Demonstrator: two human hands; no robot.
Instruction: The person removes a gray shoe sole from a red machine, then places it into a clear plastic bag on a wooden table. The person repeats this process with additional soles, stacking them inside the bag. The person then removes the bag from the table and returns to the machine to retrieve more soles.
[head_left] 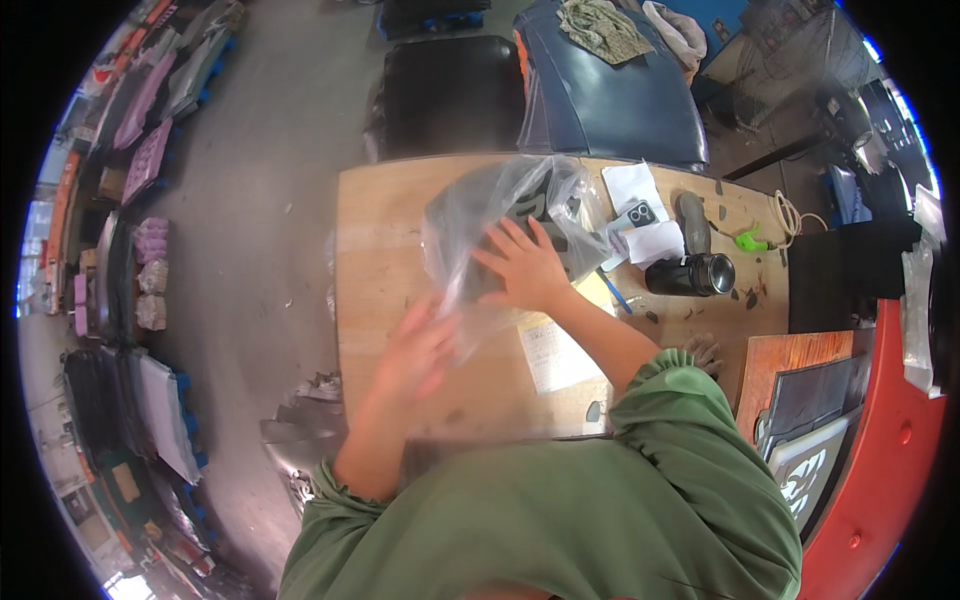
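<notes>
A clear plastic bag (pixel 462 232) with dark flat pieces (pixel 535 200) inside lies on the wooden table (pixel 385 215). My right hand (pixel 525 268) presses on top of it with the fingers spread. Beside the bag's near left edge is my left hand (pixel 412 350), smeared by motion, so I cannot make out whether its fingers grip the plastic. Under my right forearm, a printed paper sheet (pixel 558 355) rests on the table, partly hidden. A blue pen (pixel 617 292) lies to the right of my right wrist.
Right of the bag are a phone (pixel 637 214), white papers (pixel 657 243), a black bottle (pixel 685 275) on its side and a green tool (pixel 750 240). Black and dark blue covered stacks (pixel 450 95) stand beyond the table. Loaded shelves (pixel 150 165) line the left.
</notes>
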